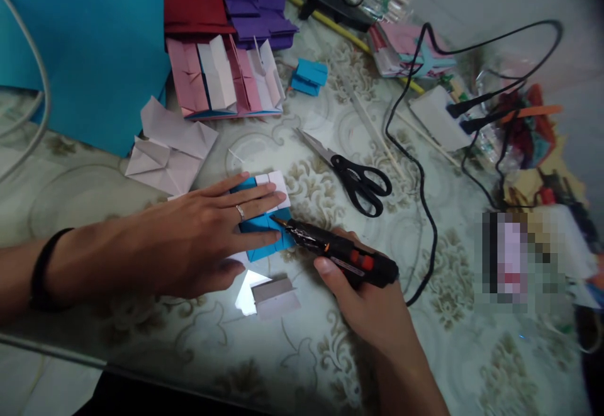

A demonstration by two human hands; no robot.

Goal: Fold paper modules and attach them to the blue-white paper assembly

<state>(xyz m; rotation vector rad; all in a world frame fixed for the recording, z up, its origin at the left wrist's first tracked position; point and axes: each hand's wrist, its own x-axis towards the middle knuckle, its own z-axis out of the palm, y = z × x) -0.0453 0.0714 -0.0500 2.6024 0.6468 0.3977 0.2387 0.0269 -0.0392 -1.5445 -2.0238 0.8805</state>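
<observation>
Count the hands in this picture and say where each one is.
2. The left hand lies across the folded blue and white paper; the right hand grips a black tool beside it.

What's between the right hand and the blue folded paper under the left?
Head view: the front of the black tool held in the right hand, its tip over the blue folded paper. Contact unclear.

Patterned tabletop [165,347] — scissors [356,180], folded papers [257,10] — blue sheet [89,44].
</observation>
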